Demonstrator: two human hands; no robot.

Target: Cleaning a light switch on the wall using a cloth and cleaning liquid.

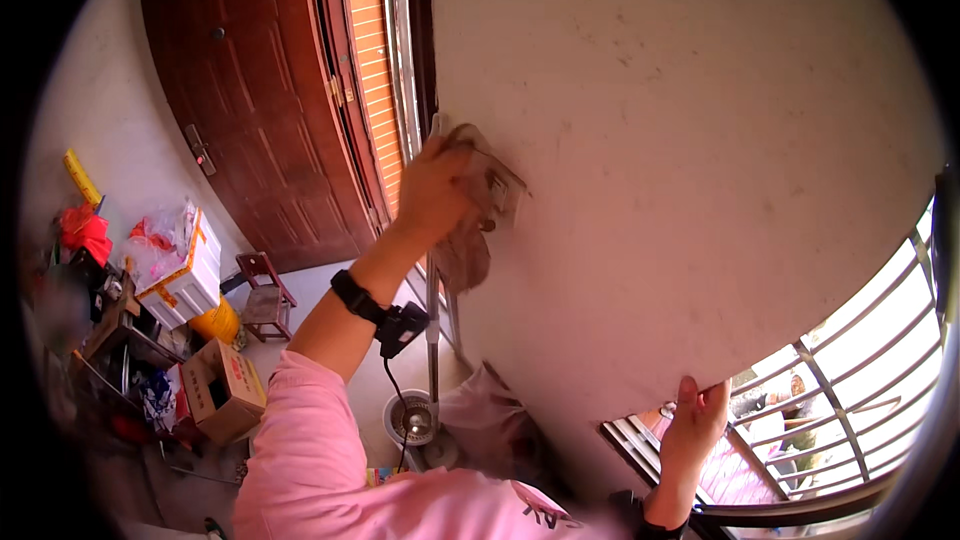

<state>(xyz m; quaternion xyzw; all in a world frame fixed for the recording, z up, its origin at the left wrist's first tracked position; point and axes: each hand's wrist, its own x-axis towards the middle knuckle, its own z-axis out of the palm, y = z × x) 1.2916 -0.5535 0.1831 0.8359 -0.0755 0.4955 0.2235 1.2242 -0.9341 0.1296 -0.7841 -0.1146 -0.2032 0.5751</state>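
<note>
Hands — left (432,190) pinching clear plastic bag (478,202), right (696,418) gripping wall edge (640,395).

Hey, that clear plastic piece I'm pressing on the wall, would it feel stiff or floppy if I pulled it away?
The clear plastic piece probably stays fairly stiff: its edges and corners look straight and flat under the left hand. It is thin and see-through, so likely light. The brownish cloth hanging below it droops, so that part looks floppy.

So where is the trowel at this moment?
In the head view the trowel sits left of centre, pressed flat on the pale wall under the left hand, just right of the window frame.
</note>
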